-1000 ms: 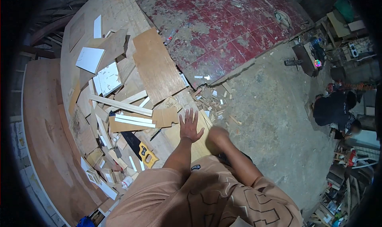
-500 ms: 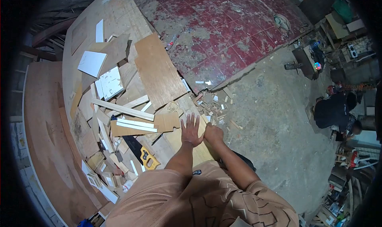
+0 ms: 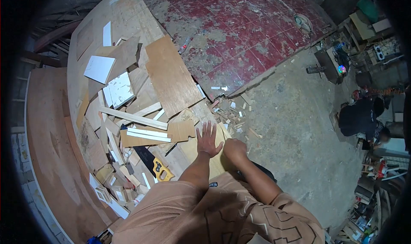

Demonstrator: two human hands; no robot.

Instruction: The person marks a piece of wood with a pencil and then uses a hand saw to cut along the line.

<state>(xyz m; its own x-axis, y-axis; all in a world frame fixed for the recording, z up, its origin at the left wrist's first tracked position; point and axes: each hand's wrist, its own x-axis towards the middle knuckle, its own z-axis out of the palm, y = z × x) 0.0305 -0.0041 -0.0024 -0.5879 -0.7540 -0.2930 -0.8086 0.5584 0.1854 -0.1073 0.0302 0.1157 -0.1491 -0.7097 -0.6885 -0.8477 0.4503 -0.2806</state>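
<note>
My left hand [image 3: 208,140] lies flat with spread fingers on a pale yellowish wood sheet [image 3: 191,152] at the near edge of the worktable. To its right, my right hand [image 3: 234,151] is closed in a fist at the sheet's right edge. Whatever sits inside that fist is hidden from above. A small gap separates the fist from my left thumb. Left of my hands, a brown wood strip [image 3: 182,130] carries two narrow white strips [image 3: 148,135]. A handsaw with a yellow handle [image 3: 162,170] rests beside my left forearm, its dark blade partly under the brown strip.
A brown plywood panel [image 3: 172,75], white board pieces [image 3: 99,69] and several battens [image 3: 133,118] cover the worktable. Offcuts [image 3: 229,113] litter the concrete floor [image 3: 282,145] beside a raised red tiled floor [image 3: 257,34]. A person [image 3: 357,118] crouches at the far right.
My right fist has moved a little toward my body and away from my left thumb. My left hand stays flat on the sheet, with the whole view shifted slightly.
</note>
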